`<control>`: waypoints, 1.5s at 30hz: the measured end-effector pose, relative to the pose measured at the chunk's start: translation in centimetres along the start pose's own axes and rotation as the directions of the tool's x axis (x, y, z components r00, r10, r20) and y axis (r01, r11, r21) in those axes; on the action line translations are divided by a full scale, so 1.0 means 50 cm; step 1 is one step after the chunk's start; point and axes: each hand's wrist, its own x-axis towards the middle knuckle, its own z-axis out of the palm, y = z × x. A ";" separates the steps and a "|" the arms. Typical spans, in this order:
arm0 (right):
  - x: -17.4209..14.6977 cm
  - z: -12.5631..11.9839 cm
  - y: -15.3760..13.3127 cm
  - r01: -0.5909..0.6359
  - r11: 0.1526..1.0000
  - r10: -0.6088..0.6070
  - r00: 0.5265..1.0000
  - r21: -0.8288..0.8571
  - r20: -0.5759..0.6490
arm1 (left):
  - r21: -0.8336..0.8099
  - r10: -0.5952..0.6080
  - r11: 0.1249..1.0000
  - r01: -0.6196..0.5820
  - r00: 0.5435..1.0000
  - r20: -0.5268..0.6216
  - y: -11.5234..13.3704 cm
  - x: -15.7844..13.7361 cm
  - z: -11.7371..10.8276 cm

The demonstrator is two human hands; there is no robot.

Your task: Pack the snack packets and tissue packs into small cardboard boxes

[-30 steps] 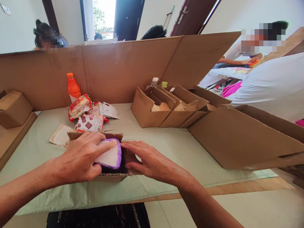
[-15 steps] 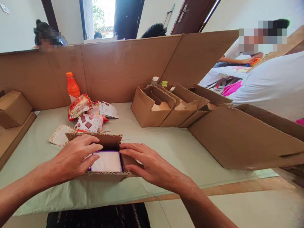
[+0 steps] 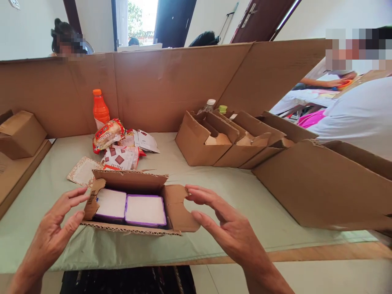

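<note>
A small open cardboard box [image 3: 130,179] sits at the front of the table, its two end flaps folded outward. Inside lie two white-topped blocks with purple edges, a left block [image 3: 112,202] and a right block [image 3: 145,209], side by side. My left hand [image 3: 56,228] is at the box's left end, fingers apart, fingertips close to the left flap [image 3: 94,200]. At the other end, my right hand [image 3: 228,224] has its fingers and thumb spread at the notched edge of the right flap [image 3: 179,204]. Whether the fingertips touch the flaps I cannot tell.
Behind the box are snack packets [image 3: 121,157], a patterned packet [image 3: 84,171] and an orange bottle [image 3: 100,108]. Open cardboard bins [image 3: 199,143] stand back right, with a larger carton [image 3: 321,188] nearer. A cardboard screen [image 3: 171,85] lines the back; other people sit beyond it.
Both hands have drawn apart from over the box to its two ends, uncovering both blocks and the flaps. The view has shifted slightly, moving the scene rightward.
</note>
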 end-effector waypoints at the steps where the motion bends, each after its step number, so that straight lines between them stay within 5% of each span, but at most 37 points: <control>1: -0.001 0.004 -0.002 -0.003 1.000 0.003 1.000 0.026 -0.009 | -0.043 -0.025 0.999 0.025 1.000 0.000 -0.004 -0.009 0.009; 9: 0.002 0.067 -0.032 0.037 0.980 -0.043 0.999 0.197 0.026 | -0.266 -0.095 0.960 0.091 0.995 -0.001 0.010 -0.036 0.040; 13: 0.011 0.086 -0.036 0.064 0.988 -0.073 0.995 0.138 0.066 | -0.161 -0.007 0.987 0.015 0.999 0.048 0.001 -0.034 0.039; 18: 0.011 0.088 -0.036 0.019 0.984 -0.036 0.995 0.179 0.092 | -0.060 -0.017 0.998 0.014 0.999 -0.038 -0.011 -0.028 0.052; 28: 0.052 0.103 -0.034 0.039 0.996 -0.023 0.980 0.079 -0.195 | -0.028 -0.103 0.995 0.100 0.985 -0.137 -0.001 -0.018 0.072; 31: 0.075 0.112 -0.030 0.063 0.994 -0.051 0.989 0.084 -0.137 | -0.053 -0.123 0.992 0.117 0.982 -0.142 -0.002 -0.018 0.081; 38: 0.079 0.125 -0.028 0.041 0.999 -0.042 0.997 0.019 0.063 | -0.329 -0.401 0.884 0.333 0.901 -0.165 -0.012 -0.024 0.117; 45: 0.047 0.130 -0.003 0.323 0.945 -0.317 0.943 -0.051 0.101 | -0.252 -0.290 0.935 0.249 0.947 -0.139 -0.016 -0.020 0.124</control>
